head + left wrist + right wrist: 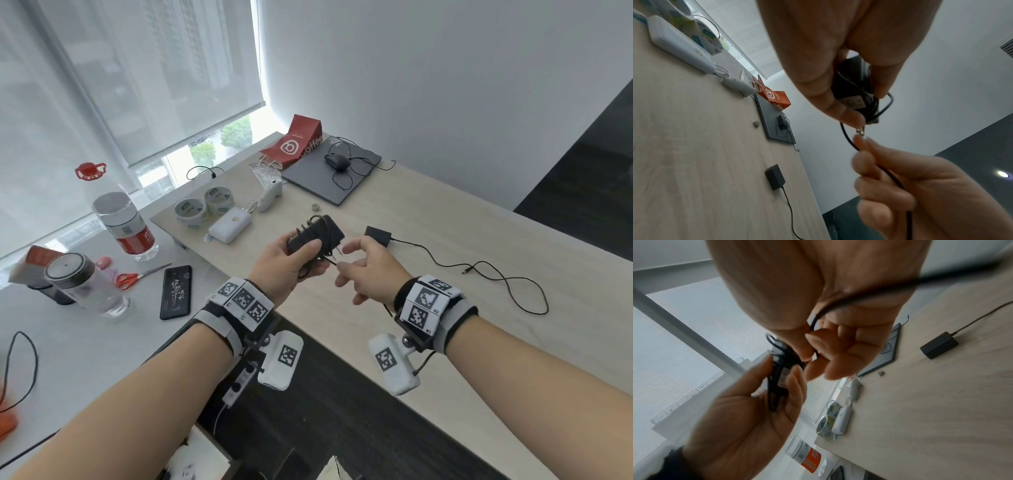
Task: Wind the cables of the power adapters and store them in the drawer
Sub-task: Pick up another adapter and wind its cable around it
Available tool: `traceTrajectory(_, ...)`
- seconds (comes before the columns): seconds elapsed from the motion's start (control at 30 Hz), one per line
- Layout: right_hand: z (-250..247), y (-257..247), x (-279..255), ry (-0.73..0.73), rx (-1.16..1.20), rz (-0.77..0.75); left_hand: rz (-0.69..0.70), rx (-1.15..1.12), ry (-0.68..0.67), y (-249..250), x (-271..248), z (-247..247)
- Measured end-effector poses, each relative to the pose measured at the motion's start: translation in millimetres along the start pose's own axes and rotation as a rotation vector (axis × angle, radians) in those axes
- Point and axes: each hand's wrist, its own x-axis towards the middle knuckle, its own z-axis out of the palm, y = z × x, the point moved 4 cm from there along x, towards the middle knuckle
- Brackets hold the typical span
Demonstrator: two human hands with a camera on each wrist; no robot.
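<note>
My left hand (291, 263) grips a black power adapter (317, 233) above the wooden table, its thin black cable looped several times around the body (857, 84). My right hand (363, 267) pinches the free end of that cable (851, 141) just below the adapter's metal prongs (860, 130); the rest of the cable runs back through the palm (838, 303). A second black adapter (377, 235) lies on the table to the right, its cable (493, 274) trailing loose toward the table's near right side. No drawer shows clearly in any view.
A closed laptop (329, 178) with a black mouse (337, 161) lies at the back beside a red bag (298, 144). A white power bank (230, 226) and tape rolls (202, 207) lie left. The grey surface holds a bottle (125, 226), scissors (137, 275), a phone (176, 291).
</note>
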Motion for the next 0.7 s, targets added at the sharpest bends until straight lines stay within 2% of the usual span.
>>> traceTrajectory(0.1,-12,-13,-5,-0.016,-0.011,-0.06,0.056,0.11,0.133,3,9,-12)
traceTrajectory(0.17,-18,-24,-9,-0.041,0.063,-0.141,0.069,0.22,0.17,4,11,-17)
traceTrajectory(0.27,-20,-36,-9,-0.066,0.183,-0.234,0.069,0.306,0.159,2,12,-17)
traceTrajectory(0.37,-17,-39,-7,0.031,0.185,-0.293,0.062,0.306,0.096,0,11,-13)
traceTrajectory(0.53,-13,-37,0,0.125,0.193,-0.231,0.086,0.326,0.054,-1,9,-10)
traceTrajectory(0.6,-15,-37,1,0.189,0.096,-0.247,0.101,0.346,0.071,-1,10,-9)
traceTrajectory(0.7,-12,-45,-2,0.293,-0.213,-0.424,0.131,0.377,0.069,-2,11,-5)
